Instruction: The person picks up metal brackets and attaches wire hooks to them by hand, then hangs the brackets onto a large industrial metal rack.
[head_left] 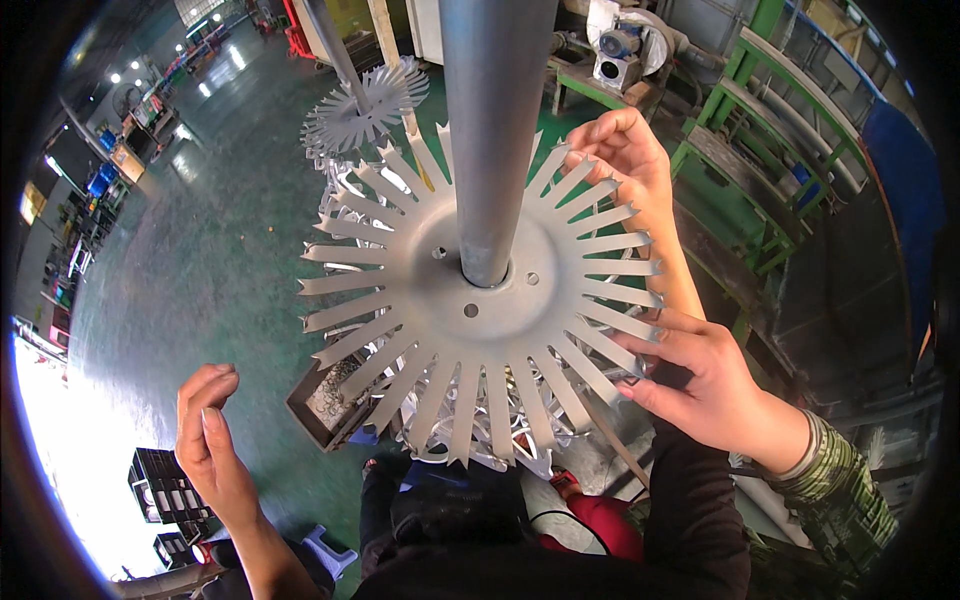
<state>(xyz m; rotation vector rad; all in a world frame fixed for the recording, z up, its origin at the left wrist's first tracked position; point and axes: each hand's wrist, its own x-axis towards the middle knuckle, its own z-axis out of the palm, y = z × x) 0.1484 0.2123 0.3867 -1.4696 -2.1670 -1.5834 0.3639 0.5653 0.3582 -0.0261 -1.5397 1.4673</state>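
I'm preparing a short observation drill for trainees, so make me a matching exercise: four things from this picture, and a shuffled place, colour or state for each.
Things
1. Left hand
2. Co-worker's hand
3. Pole
4. Floor

Places, colours, states
A. Rises from the centre of the toothed metal disc
B. Green, with glossy reflections
C. Apart from the disc, toward the lower left of the picture
D. At the disc's right edge, reaching out of a camouflage sleeve

Right pairs: 1-C, 2-D, 3-A, 4-B

Blown-out white glare [95, 450], lower left
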